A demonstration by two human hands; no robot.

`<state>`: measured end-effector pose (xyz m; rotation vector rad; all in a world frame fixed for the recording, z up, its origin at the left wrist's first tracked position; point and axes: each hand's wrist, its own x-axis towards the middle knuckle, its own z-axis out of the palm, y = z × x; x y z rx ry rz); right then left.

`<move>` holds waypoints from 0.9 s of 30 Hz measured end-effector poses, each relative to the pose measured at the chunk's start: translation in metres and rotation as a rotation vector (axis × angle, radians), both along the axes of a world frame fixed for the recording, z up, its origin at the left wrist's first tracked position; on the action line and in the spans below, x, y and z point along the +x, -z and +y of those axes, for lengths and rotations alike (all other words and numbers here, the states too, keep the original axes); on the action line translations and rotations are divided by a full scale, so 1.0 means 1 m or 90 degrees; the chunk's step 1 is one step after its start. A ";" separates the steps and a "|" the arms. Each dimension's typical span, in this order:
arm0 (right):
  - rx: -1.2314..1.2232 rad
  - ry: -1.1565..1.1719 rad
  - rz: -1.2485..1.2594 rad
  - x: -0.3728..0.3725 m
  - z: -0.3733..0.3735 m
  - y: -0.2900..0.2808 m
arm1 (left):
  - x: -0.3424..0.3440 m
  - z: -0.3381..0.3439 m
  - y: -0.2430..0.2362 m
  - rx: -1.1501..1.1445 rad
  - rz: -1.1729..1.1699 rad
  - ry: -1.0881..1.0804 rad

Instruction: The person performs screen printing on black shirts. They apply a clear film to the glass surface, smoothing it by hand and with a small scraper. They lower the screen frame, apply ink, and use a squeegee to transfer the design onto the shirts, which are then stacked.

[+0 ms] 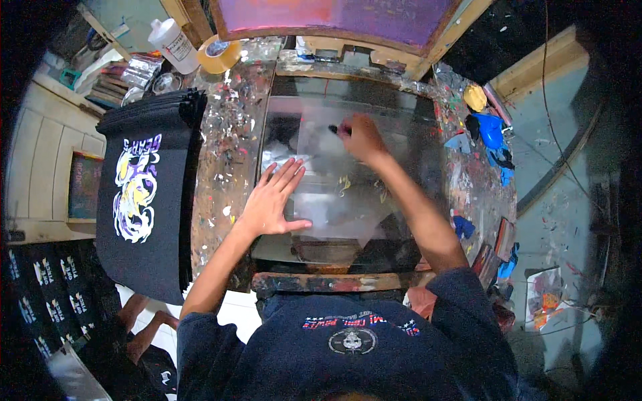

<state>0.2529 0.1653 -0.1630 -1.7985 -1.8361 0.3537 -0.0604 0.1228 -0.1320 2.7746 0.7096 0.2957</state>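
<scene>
Glass-like panel (411,127), dark and shiny, lies flat in the middle of the bench (227,140), directly in front of the person. On it there is a translucent sheet (334,214), pale and rectangular; where its right edge ends exactly, I cannot tell because of the reflections.

The left hand (274,200) rests on the left part of this sheet, near the left edge of the panel. Its fingers are straight and a little spread, the thumb is stretched out toward the right, and it has hold of nothing. The right hand (362,140) is over the upper middle of the panel, its fingers bent and closed on a small dark object (333,129), of which the kind is not clear. Between the two hands a part of the sheet remains uncovered, and to the right of the right hand the shiny surface continues to the panel's edge.

Along the near edge of the panel runs a paint-stained wooden bar (334,283). On the left, a strip of spotted bench separates the panel from a pile of black printed fabric (140,190). Behind this strip stand a white bottle (175,45) and a roll of yellowish tape (219,55), side by side. Beyond the far edge rises a purple framed screen (334,17). At the right border of the bench lies a blue item (491,131), well apart from the right hand.
</scene>
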 end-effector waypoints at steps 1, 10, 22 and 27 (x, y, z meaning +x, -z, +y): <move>0.024 0.006 0.003 0.010 0.005 0.002 | 0.005 0.001 0.000 -0.004 -0.011 0.008; -0.049 0.019 -0.053 0.008 0.005 -0.004 | 0.004 0.001 0.002 -0.004 -0.008 0.005; 0.024 -0.074 -0.030 0.011 0.011 -0.012 | 0.005 0.001 0.006 0.000 -0.023 0.012; -0.149 -0.094 -0.008 0.013 -0.003 -0.030 | -0.010 -0.002 0.004 0.005 -0.012 -0.011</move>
